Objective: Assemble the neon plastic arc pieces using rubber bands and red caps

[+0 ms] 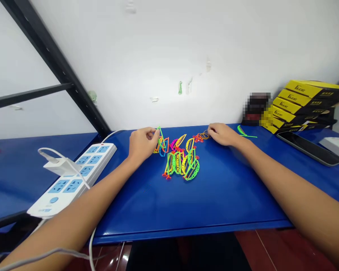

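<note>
A white wall [147, 56] rose behind a glossy blue desk [228, 195]. At the right end stood a stack of yellow-and-black boxes [298, 103]; at the left lay a white power strip [73, 185] with blue sockets. A dark phone [310, 148] rested flat in front of the boxes. Mid-desk, between the two hands, spread a heap of toy bows [177, 162], mostly yellow and green. The left hand [142, 143] was at the heap's far left edge, its grip pinching a green bow [162, 138] by thumb and fingers. The right hand [222, 134] had curled fingers at some tan rubber bands [205, 135]; whether its grip had caught any, I could not tell. Another bow, loose and green [242, 131], lay between that hand and the boxes. Small red pieces [198, 138] sat just beside the bands.
</note>
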Motion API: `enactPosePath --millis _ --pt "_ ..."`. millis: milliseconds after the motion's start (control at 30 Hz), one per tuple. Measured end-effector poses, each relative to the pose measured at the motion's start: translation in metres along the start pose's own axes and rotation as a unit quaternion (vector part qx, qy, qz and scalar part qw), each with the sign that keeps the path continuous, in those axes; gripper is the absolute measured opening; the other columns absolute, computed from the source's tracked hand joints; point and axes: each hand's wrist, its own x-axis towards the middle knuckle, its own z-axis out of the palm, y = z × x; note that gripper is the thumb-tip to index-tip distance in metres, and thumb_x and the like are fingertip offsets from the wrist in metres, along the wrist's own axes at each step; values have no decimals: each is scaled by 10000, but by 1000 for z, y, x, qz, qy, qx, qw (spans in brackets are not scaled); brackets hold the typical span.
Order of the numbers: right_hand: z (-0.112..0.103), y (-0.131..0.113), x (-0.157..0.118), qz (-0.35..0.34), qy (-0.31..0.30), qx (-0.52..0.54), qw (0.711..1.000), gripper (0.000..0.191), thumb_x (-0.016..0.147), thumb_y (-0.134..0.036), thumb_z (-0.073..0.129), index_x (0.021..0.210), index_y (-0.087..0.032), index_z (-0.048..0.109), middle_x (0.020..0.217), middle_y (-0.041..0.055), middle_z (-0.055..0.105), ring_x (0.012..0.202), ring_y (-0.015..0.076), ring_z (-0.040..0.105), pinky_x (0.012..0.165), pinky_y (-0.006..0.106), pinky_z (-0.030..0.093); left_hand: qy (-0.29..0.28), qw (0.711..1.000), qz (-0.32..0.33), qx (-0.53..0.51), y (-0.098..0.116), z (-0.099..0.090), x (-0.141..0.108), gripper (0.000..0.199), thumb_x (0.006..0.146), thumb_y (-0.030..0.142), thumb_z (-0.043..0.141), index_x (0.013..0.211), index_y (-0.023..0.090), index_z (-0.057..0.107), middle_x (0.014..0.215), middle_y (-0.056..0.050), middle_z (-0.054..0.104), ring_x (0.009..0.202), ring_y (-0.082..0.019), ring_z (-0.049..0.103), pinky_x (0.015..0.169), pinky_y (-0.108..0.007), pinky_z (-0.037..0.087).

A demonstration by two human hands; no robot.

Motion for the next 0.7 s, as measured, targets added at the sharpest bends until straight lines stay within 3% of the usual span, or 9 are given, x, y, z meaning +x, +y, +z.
enactPosePath --millis 333,533,700 --pt "6 5 3 -29 46 -14 998 277 1040 -246 495 1054 -136 749 1065 165 762 941 269 673 836 346 468 -40 995 -20 92 -3 -1 2 316 925 403 616 940 225 877 757 -77 786 779 -288 745 705 -343 475" --pt "17 4 6 -80 76 61 992 216 973 -259 626 1018 -162 814 990 125 757 858 245 653 811 350 483 -36 996 -3 81 -5 2 1 283 911 389 653 973 229 879 761 -81 779 771 -299 743 703 -346 497" --pt "23 3 10 -83 69 96 990 204 964 -272 655 976 -161 826 920 100 746 777 215 620 775 337 465 -40 996 0 79 -3 2 0 281 919 384 651 975 228 877 755 -78 775 760 -287 736 695 -336 492"
